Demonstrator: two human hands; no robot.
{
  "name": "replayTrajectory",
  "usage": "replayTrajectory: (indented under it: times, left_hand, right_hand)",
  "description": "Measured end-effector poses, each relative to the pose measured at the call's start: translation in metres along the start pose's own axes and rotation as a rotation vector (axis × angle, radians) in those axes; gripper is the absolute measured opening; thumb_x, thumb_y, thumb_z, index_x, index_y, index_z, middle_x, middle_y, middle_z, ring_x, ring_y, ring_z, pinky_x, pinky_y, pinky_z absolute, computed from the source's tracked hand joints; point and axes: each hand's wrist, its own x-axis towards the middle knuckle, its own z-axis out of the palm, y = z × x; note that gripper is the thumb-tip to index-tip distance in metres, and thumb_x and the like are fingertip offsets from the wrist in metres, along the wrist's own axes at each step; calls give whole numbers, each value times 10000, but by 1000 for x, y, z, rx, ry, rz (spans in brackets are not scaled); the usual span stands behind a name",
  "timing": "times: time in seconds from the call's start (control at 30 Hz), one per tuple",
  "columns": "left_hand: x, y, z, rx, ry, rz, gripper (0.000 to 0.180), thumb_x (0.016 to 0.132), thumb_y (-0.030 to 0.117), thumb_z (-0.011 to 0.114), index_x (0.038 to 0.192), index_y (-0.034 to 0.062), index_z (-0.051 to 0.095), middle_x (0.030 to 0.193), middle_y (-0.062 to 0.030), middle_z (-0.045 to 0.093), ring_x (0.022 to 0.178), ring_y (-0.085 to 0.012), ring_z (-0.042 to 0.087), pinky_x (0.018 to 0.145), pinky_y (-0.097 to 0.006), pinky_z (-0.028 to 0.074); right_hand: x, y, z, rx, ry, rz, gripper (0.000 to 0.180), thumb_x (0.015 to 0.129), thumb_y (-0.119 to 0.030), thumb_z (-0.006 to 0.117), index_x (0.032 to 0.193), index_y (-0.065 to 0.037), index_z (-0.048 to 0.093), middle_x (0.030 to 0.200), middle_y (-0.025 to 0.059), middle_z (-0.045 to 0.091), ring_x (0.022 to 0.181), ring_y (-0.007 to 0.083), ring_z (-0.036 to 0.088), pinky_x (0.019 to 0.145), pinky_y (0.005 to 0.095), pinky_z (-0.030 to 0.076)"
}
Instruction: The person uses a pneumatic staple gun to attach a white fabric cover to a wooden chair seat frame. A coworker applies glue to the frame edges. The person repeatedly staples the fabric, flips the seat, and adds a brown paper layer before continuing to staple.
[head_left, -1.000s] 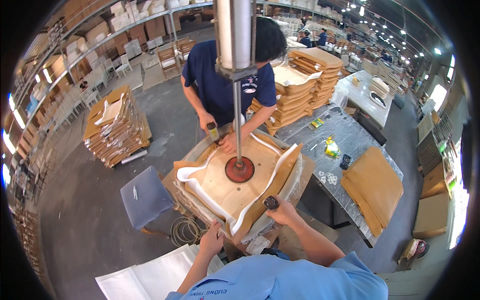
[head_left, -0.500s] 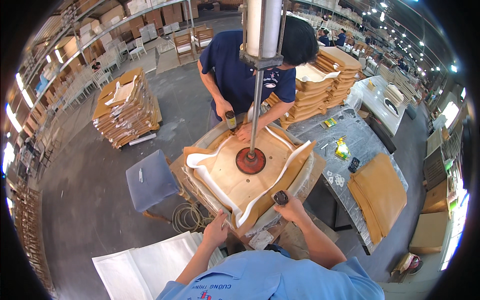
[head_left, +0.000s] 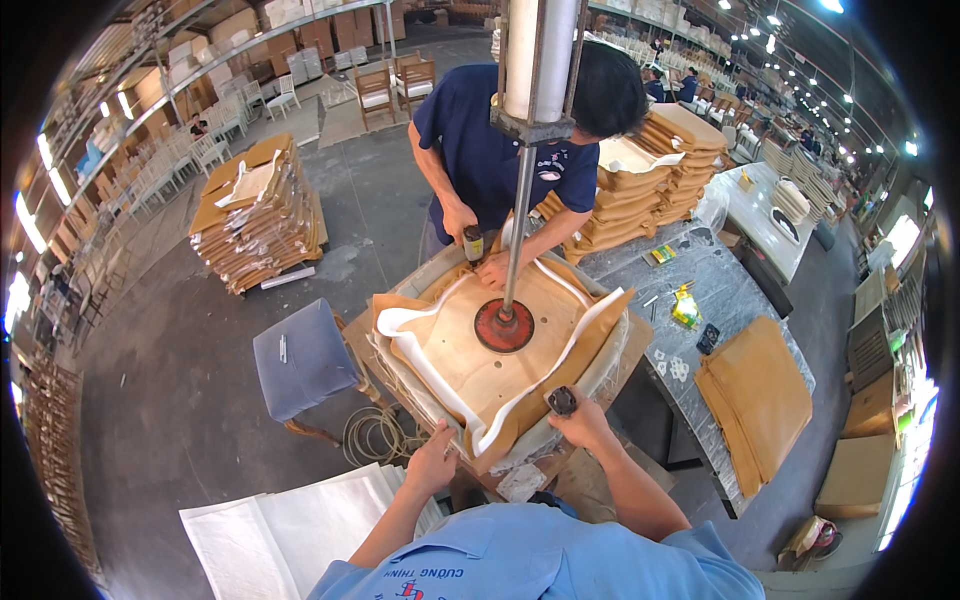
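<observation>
A plywood seat panel lies in a grey-rimmed form, with white padding and a tan cover standing up around its edges. A red press disc bears down on the panel. My left hand is closed at the near left edge, by the rim and cover; what its fingers grip is hidden. My right hand is wrapped round a dark-ended staple gun by the near right edge. Across from me, a co-worker holds another staple gun against the far edge.
The press's steel rod rises between us. At right, a table carries folded tan covers and small packets. A blue padded stool, coiled hose and white sheets are at left; stacked tan covers stand beyond.
The view has shifted slightly. My two hands keep nearly the same places at the near edge, and the co-worker's staple gun stays at the far edge.
</observation>
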Motion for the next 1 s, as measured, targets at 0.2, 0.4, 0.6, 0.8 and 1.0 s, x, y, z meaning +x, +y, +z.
replayTrajectory:
  times: [0.2, 0.4, 0.6, 0.8, 1.0]
  left_hand:
    - [-2, 2, -1, 15, 0, 15, 528, 975, 225, 609, 1480, 77, 566, 1655, -180, 440, 1359, -384, 593, 1131, -453, 483]
    - [-4, -1, -1, 0, 43, 61, 485, 951, 189, 656, 1421, 72, 623, 1601, -185, 505, 1354, -384, 592, 1137, -455, 478]
    - [25, 13, -5, 327, 304, 399, 475, 820, 137, 768, 1285, 66, 701, 1399, -151, 626, 1319, -379, 564, 1149, -520, 423]
    - [43, 5, -6, 542, 271, 518, 517, 785, 136, 788, 1291, 93, 690, 1298, -108, 618, 1305, -337, 527, 1113, -558, 396]
    - [52, 40, 50, 319, 165, 607, 438, 839, 160, 765, 1265, 84, 699, 1145, -110, 622, 1122, -330, 586, 999, -480, 448]
  right_hand:
    - [1, 1, 0, -6, 11, 1, 661, 832, -292, 833, 1426, -162, 573, 1220, 241, 733, 1182, 442, 680, 984, 503, 547]
    - [7, 7, 1, -38, 42, -38, 657, 827, -300, 836, 1419, -166, 584, 1203, 237, 739, 1166, 440, 689, 973, 515, 550]
    - [26, 37, -29, 41, 181, -4, 585, 804, -294, 877, 1321, -92, 692, 1146, 206, 774, 1136, 386, 730, 943, 450, 575]
    - [-15, 41, -48, 413, 134, 31, 467, 856, -214, 868, 1263, -50, 708, 894, 87, 761, 676, 184, 701, 633, 350, 557]
    - [-76, 46, -47, 751, -90, 70, 269, 901, -140, 844, 1120, -37, 726, 814, -2, 692, 615, 73, 610, 542, 260, 488]
